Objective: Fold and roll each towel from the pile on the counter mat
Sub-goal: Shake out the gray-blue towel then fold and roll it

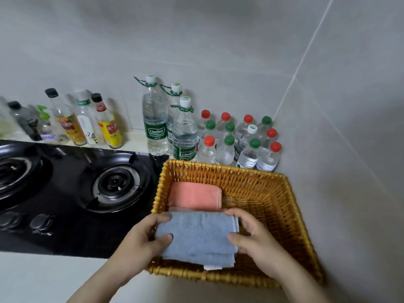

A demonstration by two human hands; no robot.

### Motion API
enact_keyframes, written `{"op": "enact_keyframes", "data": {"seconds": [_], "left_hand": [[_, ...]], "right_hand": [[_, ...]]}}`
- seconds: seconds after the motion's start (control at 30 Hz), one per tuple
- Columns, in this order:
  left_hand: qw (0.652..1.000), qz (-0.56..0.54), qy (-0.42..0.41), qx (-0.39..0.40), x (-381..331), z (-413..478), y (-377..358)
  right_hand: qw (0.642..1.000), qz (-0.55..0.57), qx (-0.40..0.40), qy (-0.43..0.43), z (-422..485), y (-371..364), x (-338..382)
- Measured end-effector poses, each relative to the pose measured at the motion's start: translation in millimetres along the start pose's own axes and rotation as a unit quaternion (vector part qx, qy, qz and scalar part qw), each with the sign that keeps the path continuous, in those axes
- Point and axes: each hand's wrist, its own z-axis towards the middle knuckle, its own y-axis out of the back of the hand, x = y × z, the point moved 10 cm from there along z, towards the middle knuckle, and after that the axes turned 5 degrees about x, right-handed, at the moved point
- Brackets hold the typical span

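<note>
Head view. Surface: white counter [32, 281] in a corner of grey tiled walls. Black gas hob [72, 193] at left, with condiment bottles [109, 130] and water bottles [155, 127] behind. Wicker basket [220, 168] holds a folded coral towel [194, 195]. Blue towel [196, 237]: rolled, at the basket's near side. Left hand [142, 239] and right hand [256, 237] curl round its ends.

A folded blue towel [196, 235] is gripped at its two ends by the left hand [140, 241] and the right hand [255, 239], low inside a wicker basket [218, 166]. A pink towel [193, 195] is laid just behind it in the basket. Water bottles [229, 141] are ranged behind the basket, and a gas stove [115, 182] is seen at its left.
</note>
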Motion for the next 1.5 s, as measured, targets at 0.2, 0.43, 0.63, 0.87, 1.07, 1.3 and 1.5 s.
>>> {"op": "enact_keyframes", "data": {"seconds": [0.2,0.43,0.63,0.87,1.07,1.3,1.5], "left_hand": [[0.998,-0.016,0.065,-0.003,15,7,-33],[0.991,0.086,0.100,0.037,20,12,-34],[0.962,0.188,0.189,0.058,35,22,-37],[0.926,0.278,0.239,0.095,48,33,-41],[0.926,0.257,0.260,0.089,44,31,-49],[0.887,0.365,0.275,0.071,53,45,-55],[0.852,0.456,0.258,0.019,62,55,-46]], "right_hand": [[0.996,0.022,0.025,-0.079,6,20,-28],[0.979,0.053,0.073,-0.183,18,7,-66],[0.966,0.015,0.116,-0.230,28,-1,-80],[0.952,-0.062,0.135,-0.266,29,-8,-89],[0.942,-0.130,0.118,-0.285,36,-4,-101],[0.923,-0.263,0.135,-0.247,42,-10,-97],[0.907,-0.361,0.133,-0.171,51,-11,-84]]}}
